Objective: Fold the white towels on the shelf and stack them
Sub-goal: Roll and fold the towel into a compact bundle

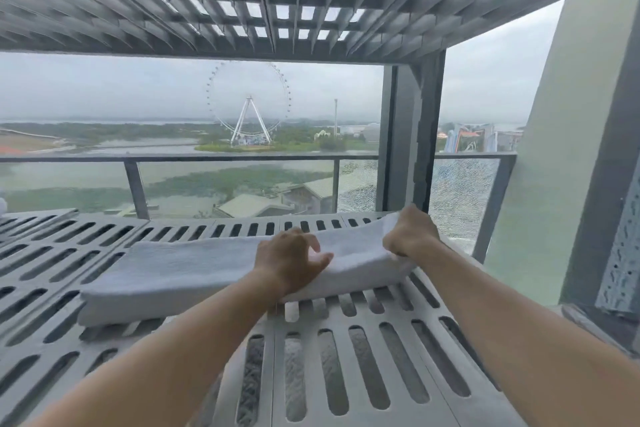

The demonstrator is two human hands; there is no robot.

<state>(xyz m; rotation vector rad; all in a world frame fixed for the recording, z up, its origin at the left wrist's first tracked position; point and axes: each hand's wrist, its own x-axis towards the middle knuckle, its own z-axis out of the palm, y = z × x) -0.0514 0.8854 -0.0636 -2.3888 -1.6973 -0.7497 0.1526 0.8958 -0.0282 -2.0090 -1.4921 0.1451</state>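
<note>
Beyond a grey-railed glass balcony barrier (207, 159) stands a big white Ferris wheel (248, 107) across grey water (156, 143). The glass pane (462, 198) right of the dark grey square post (412, 135) is crazed with cracks. Pale-roofed buildings (254, 205) sit below.

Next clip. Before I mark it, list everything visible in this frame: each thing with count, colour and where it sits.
white towel: 1, white, folded into a long strip, lying across the lower shelf
lower shelf: 1, grey, slotted, under the towel
upper shelf: 1, grey, slatted, overhead
post: 1, dark grey, at the shelf's back right
balcony railing: 1, grey rail with glass panels, beyond the shelf
cracked glass panel: 1, clear, right of the post
Ferris wheel: 1, white, far off, centre
perforated upright: 1, grey, right edge
left hand: 1, presses on the towel's middle
right hand: 1, grips the towel's raised right end
</note>
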